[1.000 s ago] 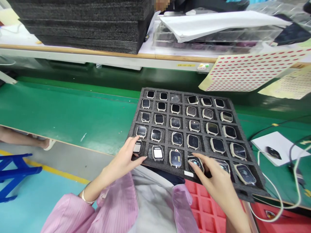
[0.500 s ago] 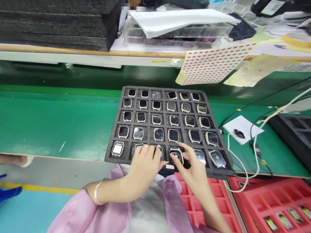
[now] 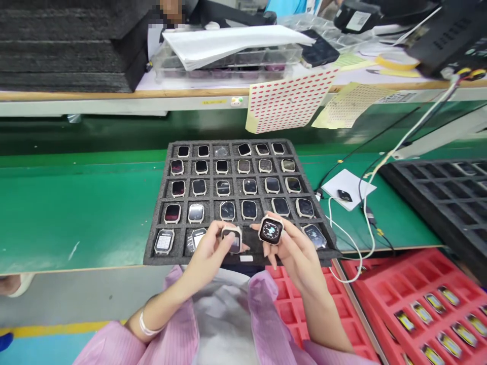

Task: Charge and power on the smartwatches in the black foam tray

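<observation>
A dark foam tray (image 3: 169,200) with square compartments holds several smartwatch bodies without straps. At its near row, my right hand (image 3: 300,251) grips a smartwatch (image 3: 271,230) whose lit screen shows a round dial. My left hand (image 3: 209,251) closes on another smartwatch (image 3: 233,240), its thumb over the screen. Left of that hand lies a smartwatch (image 3: 198,237) with a partly white screen, and in the corner compartment one with a white lit screen (image 3: 164,241). A smartwatch (image 3: 315,236) rests just right of my right hand.
Red trays (image 3: 409,284) with small parts stand low at the right. A white cable (image 3: 353,238) loops beside the foam tray, near a white paper (image 3: 344,182) bearing a small black device. Another dark tray (image 3: 445,203) lies farther right. Sheets of red stickers (image 3: 291,101) hang from the shelf.
My right hand has lifted a smartwatch from its compartment and turned its screen up. My left hand now grips a smartwatch too. The whole view has shifted to the right.
</observation>
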Available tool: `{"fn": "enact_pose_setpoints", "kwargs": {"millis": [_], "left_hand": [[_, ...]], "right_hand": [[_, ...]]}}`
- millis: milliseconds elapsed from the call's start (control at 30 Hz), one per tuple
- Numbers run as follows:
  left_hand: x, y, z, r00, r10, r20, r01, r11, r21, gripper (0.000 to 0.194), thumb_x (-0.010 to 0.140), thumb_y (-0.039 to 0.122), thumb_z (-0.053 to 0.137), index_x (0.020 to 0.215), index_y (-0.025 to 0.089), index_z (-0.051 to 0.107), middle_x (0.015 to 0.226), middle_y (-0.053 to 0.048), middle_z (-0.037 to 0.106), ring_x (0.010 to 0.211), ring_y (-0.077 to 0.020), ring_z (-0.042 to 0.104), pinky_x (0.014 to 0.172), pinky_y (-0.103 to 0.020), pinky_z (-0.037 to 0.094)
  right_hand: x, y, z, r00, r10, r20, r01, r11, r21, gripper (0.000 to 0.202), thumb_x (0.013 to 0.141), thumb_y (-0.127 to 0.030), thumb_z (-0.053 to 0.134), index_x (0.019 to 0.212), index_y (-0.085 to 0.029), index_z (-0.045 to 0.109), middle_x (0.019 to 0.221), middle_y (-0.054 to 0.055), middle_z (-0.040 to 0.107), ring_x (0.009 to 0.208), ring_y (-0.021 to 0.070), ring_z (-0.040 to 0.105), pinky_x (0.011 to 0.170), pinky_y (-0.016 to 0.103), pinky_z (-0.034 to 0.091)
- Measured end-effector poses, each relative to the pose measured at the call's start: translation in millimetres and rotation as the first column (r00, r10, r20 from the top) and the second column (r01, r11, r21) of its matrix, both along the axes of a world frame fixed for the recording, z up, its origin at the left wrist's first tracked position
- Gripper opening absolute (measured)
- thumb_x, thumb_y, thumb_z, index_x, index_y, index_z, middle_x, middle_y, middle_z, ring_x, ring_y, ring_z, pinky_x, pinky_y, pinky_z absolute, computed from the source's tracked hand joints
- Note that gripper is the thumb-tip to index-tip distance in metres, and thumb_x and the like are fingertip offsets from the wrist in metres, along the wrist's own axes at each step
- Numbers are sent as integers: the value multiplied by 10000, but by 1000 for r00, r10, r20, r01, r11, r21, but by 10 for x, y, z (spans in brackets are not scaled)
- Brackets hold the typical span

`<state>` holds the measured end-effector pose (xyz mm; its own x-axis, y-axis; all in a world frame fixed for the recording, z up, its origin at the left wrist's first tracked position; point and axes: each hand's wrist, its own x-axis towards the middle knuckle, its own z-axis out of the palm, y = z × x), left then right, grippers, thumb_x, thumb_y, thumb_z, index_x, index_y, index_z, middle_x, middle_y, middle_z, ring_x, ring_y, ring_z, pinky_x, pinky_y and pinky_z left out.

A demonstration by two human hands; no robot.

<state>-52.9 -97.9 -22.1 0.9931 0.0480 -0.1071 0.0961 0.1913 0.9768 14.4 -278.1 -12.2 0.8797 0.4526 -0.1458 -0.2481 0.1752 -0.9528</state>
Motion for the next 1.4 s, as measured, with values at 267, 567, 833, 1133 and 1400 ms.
{"fn": "enact_pose_setpoints", "kwargs": {"millis": [267, 567, 833, 1133, 1400], "left_hand": [[74, -94, 7, 987, -6, -161, -10, 995, -101, 522, 840, 361, 595, 1291, 199, 387, 700, 36, 516, 489, -80, 472, 455, -203, 407], [43, -131, -81, 996, 90, -20, -81, 961, 266, 466, 817, 197, 565, 1268, 229, 450, 1153, -60, 574, 987, -190, 558, 858, -318, 442], [33, -143, -109, 996, 88, 10, -87, 942, 324, 533, 822, 205, 571, 1326, 216, 399, 1301, -93, 508, 1168, -258, 492, 1004, -404, 373], [43, -140, -104, 995, 92, 47, -103, 923, 371, 510, 807, 149, 541, 1295, 207, 405, 1327, -68, 502, 1216, -215, 467, 1049, -360, 333], [16, -116, -106, 997, 71, 33, -78, 940, 331, 469, 794, 129, 539, 1243, 221, 437, 1220, -51, 549, 1101, -201, 526, 976, -339, 388]], "right_hand": [[15, 87, -65, 998, 36, -41, -35, 999, 34, 454, 896, -414, 522, 1299, -213, 463, 1069, 137, 643, 623, 181, 581, 451, 299, 482], [32, 71, -106, 997, 59, -45, -57, 997, 45, 403, 880, -383, 570, 1251, -236, 513, 1037, 106, 660, 591, 164, 588, 449, 277, 476], [39, 58, -111, 993, 85, -79, -77, 993, 90, 380, 880, -333, 582, 1247, -247, 533, 1062, 101, 665, 553, 143, 556, 437, 263, 456], [29, 65, -133, 996, 82, -41, -77, 991, 107, 406, 843, -301, 639, 1234, -224, 565, 1006, 104, 672, 559, 140, 576, 445, 248, 476], [32, 66, -166, 990, 137, 16, -138, 981, 137, 337, 837, -268, 654, 1173, -249, 628, 927, 71, 676, 512, 138, 597, 438, 256, 503]]}}
